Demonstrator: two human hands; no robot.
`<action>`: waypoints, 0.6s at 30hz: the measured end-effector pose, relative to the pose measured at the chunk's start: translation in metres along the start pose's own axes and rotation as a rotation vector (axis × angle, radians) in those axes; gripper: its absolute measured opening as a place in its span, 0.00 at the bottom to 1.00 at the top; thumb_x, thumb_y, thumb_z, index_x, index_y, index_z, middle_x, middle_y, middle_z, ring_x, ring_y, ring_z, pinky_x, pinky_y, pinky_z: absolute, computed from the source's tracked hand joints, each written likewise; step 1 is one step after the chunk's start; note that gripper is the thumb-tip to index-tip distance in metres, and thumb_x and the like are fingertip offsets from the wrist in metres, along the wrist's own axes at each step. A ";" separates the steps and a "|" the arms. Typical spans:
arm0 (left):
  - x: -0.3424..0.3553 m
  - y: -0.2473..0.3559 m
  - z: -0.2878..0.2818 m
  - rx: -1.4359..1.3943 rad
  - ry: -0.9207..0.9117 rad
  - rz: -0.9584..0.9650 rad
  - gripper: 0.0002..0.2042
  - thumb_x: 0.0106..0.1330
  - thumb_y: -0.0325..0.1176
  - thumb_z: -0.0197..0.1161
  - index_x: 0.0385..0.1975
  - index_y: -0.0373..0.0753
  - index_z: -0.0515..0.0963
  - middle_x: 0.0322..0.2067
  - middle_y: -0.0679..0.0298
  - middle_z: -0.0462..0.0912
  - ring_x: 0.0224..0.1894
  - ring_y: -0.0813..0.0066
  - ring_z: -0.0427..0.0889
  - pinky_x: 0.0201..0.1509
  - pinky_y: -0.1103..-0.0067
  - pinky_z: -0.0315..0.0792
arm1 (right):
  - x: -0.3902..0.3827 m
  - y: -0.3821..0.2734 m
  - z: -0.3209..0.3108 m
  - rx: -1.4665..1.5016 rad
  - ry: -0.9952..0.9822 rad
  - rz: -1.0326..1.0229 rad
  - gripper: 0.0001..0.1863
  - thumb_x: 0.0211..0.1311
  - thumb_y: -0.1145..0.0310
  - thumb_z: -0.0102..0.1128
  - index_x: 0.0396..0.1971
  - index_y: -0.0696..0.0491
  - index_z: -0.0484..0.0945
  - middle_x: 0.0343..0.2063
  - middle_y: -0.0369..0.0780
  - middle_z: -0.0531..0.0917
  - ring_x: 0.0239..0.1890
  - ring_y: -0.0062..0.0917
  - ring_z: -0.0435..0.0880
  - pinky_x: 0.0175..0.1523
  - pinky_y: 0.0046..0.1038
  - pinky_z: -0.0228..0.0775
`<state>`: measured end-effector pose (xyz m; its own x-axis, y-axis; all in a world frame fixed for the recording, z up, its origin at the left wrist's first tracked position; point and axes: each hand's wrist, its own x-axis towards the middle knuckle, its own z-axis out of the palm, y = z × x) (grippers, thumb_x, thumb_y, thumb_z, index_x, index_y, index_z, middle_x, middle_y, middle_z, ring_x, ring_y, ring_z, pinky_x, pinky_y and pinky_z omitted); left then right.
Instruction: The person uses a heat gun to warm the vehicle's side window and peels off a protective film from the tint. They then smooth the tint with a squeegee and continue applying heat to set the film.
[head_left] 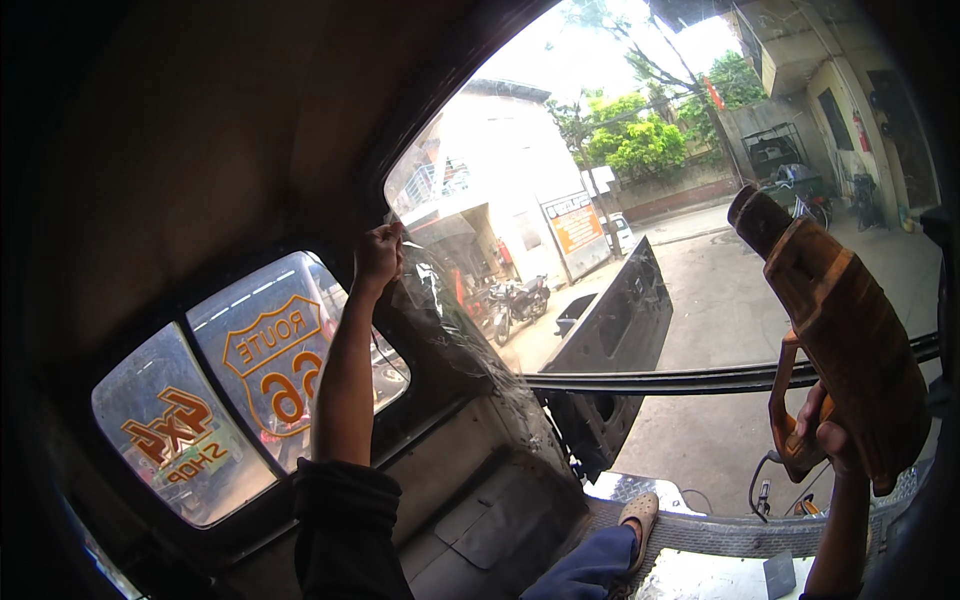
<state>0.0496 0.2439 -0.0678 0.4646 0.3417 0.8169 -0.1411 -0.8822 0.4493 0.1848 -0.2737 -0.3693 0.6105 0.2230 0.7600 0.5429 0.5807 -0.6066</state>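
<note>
My left hand (pixel 378 256) is raised in front of me, closed on the edge of a clear plastic film (pixel 435 285). The film hangs crinkled beside the dark window pillar and runs down toward the sill. On the right, my right hand (pixel 832 432) is wrapped round the handle of a worn orange-brown heat gun (pixel 845 325). Its dark metal nozzle (pixel 758 218) points up and to the left, in front of the large opening. The gun's body hides part of my right hand.
Left of me is a side window (pixel 255 350) with orange decals. Below lie a dark panel (pixel 490 520), a foot in a beige clog (pixel 640 518) and a ribbed sill (pixel 690 530). Outside stand a lowered black tailgate (pixel 615 315), a motorcycle (pixel 518 303) and an orange-white sign (pixel 574 228).
</note>
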 end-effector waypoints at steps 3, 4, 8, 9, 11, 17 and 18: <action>-0.001 -0.003 -0.003 -0.010 0.021 -0.007 0.19 0.69 0.41 0.50 0.15 0.41 0.65 0.07 0.71 0.61 0.05 0.83 0.61 0.06 0.82 0.53 | 0.000 -0.001 0.000 0.002 -0.025 0.002 0.37 0.43 0.57 0.68 0.48 0.63 0.62 0.24 0.39 0.73 0.22 0.20 0.75 0.27 0.20 0.70; -0.001 -0.005 -0.004 -0.031 0.026 -0.014 0.19 0.68 0.41 0.51 0.14 0.40 0.65 0.07 0.70 0.62 0.04 0.83 0.61 0.06 0.81 0.53 | 0.000 -0.001 0.001 0.004 -0.026 0.003 0.37 0.43 0.57 0.68 0.48 0.63 0.62 0.24 0.39 0.73 0.22 0.20 0.75 0.27 0.20 0.70; -0.003 -0.010 -0.013 -0.007 0.037 -0.028 0.20 0.68 0.41 0.51 0.14 0.40 0.64 0.07 0.70 0.62 0.04 0.82 0.61 0.05 0.81 0.52 | 0.000 -0.001 0.002 -0.002 -0.026 0.001 0.36 0.43 0.57 0.68 0.48 0.63 0.62 0.24 0.39 0.73 0.22 0.20 0.75 0.27 0.20 0.70; -0.004 -0.012 -0.015 -0.004 0.043 -0.040 0.20 0.68 0.41 0.51 0.14 0.40 0.64 0.06 0.70 0.62 0.04 0.82 0.62 0.05 0.81 0.52 | 0.000 -0.001 0.002 -0.001 -0.024 0.000 0.36 0.43 0.57 0.68 0.48 0.63 0.62 0.24 0.39 0.73 0.22 0.20 0.75 0.27 0.20 0.71; -0.005 -0.014 -0.019 0.020 0.054 -0.044 0.20 0.68 0.41 0.51 0.13 0.40 0.64 0.06 0.69 0.62 0.04 0.81 0.62 0.05 0.81 0.52 | 0.000 0.000 0.002 0.006 -0.018 -0.001 0.36 0.43 0.57 0.68 0.48 0.63 0.62 0.24 0.39 0.73 0.22 0.20 0.75 0.27 0.20 0.71; -0.012 -0.027 -0.031 0.065 0.088 -0.034 0.21 0.68 0.42 0.52 0.12 0.40 0.64 0.06 0.69 0.61 0.03 0.80 0.61 0.05 0.80 0.52 | -0.002 0.008 -0.005 0.025 -0.077 0.016 0.36 0.43 0.57 0.69 0.48 0.61 0.63 0.25 0.39 0.73 0.22 0.21 0.76 0.27 0.21 0.71; -0.013 -0.030 -0.033 0.082 0.089 -0.024 0.21 0.67 0.42 0.52 0.12 0.40 0.65 0.06 0.69 0.61 0.03 0.80 0.62 0.05 0.80 0.52 | -0.002 0.011 -0.006 0.025 -0.096 0.015 0.36 0.43 0.57 0.70 0.48 0.61 0.63 0.25 0.39 0.74 0.22 0.21 0.76 0.28 0.21 0.72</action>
<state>0.0190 0.2763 -0.0797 0.3871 0.3870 0.8369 -0.0575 -0.8958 0.4408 0.1929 -0.2728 -0.3790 0.5602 0.3052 0.7701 0.5185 0.5958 -0.6133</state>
